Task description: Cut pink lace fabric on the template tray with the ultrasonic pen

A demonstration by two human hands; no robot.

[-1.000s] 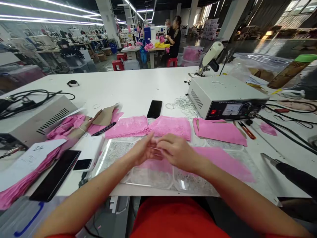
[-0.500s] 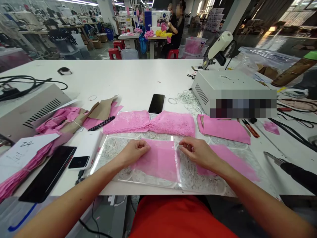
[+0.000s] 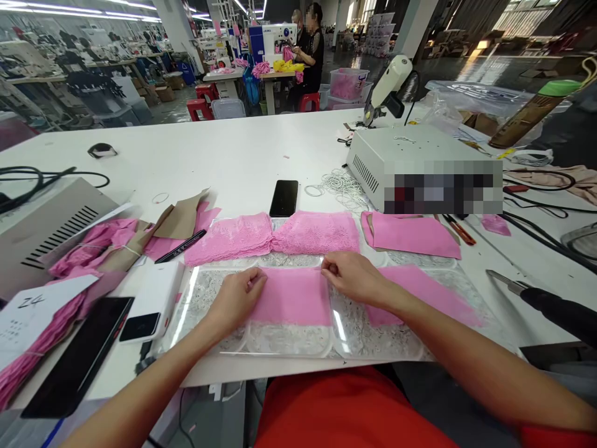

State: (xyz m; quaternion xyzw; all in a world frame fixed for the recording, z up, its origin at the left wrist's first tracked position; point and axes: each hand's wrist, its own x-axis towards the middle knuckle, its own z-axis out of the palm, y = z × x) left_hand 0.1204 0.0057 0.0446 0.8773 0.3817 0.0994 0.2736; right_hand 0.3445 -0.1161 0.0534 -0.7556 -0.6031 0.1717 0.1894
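A rectangle of thin pink fabric point(image 3: 291, 297) lies spread on a clear plastic mat point(image 3: 359, 333) at the table's near edge. My left hand point(image 3: 237, 297) is closed, pinching the fabric's upper left corner. My right hand point(image 3: 349, 275) is closed too, pinching its upper right corner. Another pink piece point(image 3: 422, 295) lies flat under my right forearm. Just beyond the hands sit two stacks of pink lace point(image 3: 275, 235) side by side.
A white control box point(image 3: 420, 168) stands at the right with pink pieces point(image 3: 410, 235), red-handled snips point(image 3: 454, 229) and cables beside it. A black phone point(image 3: 283, 198) and loose elastic rings point(image 3: 340, 186) lie behind the lace. At the left: a grey machine point(image 3: 41, 233), phones, papers, pink bundles. People sew far behind.
My hands moved apart from the middle, drawing the pink fabric out flat between them, then slid it a little farther from me on the mat.
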